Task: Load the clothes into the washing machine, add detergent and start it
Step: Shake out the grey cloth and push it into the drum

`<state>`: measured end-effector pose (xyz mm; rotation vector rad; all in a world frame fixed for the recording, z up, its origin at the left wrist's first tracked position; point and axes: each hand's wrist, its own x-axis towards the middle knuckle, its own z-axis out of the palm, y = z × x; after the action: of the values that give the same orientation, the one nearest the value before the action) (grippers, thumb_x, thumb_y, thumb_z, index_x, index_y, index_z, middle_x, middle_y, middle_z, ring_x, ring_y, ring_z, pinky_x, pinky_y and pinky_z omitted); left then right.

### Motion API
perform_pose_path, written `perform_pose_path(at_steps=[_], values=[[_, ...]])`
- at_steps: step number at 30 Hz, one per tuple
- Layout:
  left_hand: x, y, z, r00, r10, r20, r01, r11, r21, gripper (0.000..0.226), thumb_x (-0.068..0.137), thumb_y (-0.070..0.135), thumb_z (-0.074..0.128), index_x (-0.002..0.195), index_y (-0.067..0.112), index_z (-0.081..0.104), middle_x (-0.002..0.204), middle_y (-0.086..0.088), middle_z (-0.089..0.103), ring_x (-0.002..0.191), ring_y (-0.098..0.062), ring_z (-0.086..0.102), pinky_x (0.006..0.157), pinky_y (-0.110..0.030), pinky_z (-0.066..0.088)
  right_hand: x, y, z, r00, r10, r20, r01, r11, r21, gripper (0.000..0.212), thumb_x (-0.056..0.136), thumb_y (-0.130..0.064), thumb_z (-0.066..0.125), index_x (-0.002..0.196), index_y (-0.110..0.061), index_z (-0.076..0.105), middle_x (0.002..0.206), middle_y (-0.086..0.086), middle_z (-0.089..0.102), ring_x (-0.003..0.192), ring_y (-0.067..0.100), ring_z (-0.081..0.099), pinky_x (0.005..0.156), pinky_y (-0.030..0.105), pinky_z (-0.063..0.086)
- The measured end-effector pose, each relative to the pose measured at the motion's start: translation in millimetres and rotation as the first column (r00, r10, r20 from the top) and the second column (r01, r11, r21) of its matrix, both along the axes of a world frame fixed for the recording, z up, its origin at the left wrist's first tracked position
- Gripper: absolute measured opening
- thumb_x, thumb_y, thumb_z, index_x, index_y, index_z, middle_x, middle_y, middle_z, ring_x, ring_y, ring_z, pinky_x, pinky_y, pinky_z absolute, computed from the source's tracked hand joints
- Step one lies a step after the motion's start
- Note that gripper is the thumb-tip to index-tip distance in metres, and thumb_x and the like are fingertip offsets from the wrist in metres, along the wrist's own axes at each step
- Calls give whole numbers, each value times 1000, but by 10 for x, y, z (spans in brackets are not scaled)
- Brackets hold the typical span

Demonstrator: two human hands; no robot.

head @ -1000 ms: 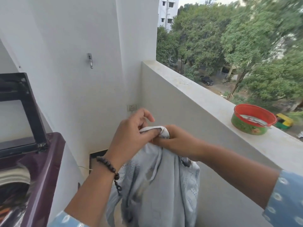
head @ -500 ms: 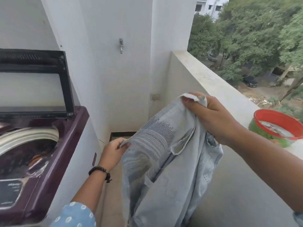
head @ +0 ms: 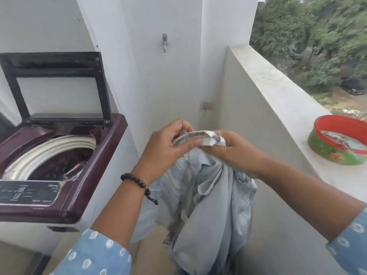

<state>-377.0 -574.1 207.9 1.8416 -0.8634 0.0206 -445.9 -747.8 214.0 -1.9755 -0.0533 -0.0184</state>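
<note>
Pale blue garment (head: 208, 199) hanging in mid-air right of the washing machine (head: 65, 155), lid (head: 57, 88) raised. Top hem pinched in both grips, left hand (head: 166, 147) and right hand (head: 232, 149) close together. Red-rimmed tub (head: 337, 139) on the parapet ledge (head: 278, 90).
</note>
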Motion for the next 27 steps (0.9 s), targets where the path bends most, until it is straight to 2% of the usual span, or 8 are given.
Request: perform_pose_path(at_steps=[4,7,10,16,19,21,24,27], values=[[18,247,-456,992,128,7,-126,968,215,12,89,30,69,101,29,69,80,10,72,71,-9,67,67,-34,56,-36,-144,208,981,-132,140,106,978,181,18,96,-23,58,83,-15,67,76,4,69,75,15,62,72,34,50],[79,441,-731,955,292,50,-291,890,351,32,87,12,63,63,31,54,54,7,55,51,-9,50,50,-22,40,-60,-162,274,975,-131,181,77,957,278,16,95,-20,61,81,-13,65,77,7,64,74,22,59,70,34,46],[201,703,-913,885,464,30,-434,800,414,42,85,4,60,54,25,40,52,4,43,51,-14,39,50,-29,30,-89,-136,336,978,-128,166,64,937,342,8,89,-11,65,81,-8,66,77,11,66,71,24,62,66,31,50],[352,1176,-940,775,521,-357,-564,825,-19,17,88,16,57,73,22,63,74,2,57,74,-14,49,64,-28,39,-99,-202,353,991,-98,86,51,896,440,10,75,-10,69,83,-4,67,75,10,71,66,22,69,63,29,57],[421,1227,-798,619,300,-726,-679,669,-302,11,84,21,55,76,22,63,80,1,61,84,-20,58,67,-27,48,-53,-279,243,993,-82,-88,101,964,245,16,80,-16,76,93,-10,68,79,1,76,72,16,72,75,33,60],[475,1205,-698,554,164,-816,-697,627,-348,12,82,30,59,78,19,61,81,-1,63,81,-22,64,68,-30,51,-39,-302,174,988,5,-155,-21,994,-106,18,82,-29,77,93,-19,67,80,-2,75,76,15,72,77,34,58],[483,1043,-496,587,119,-801,-641,673,-369,24,91,34,55,71,22,56,66,4,60,61,-13,62,60,-27,51,22,-297,-48,962,43,-269,-199,785,-586,34,74,-51,78,86,-22,62,82,4,68,78,21,65,73,34,50],[505,921,-363,628,128,-767,-616,684,-390,28,96,36,52,74,19,59,64,4,63,61,-12,64,61,-27,53,111,-290,-224,976,-10,-219,-167,614,-771,24,84,-44,70,87,-21,63,74,-8,60,73,16,58,65,32,44]])
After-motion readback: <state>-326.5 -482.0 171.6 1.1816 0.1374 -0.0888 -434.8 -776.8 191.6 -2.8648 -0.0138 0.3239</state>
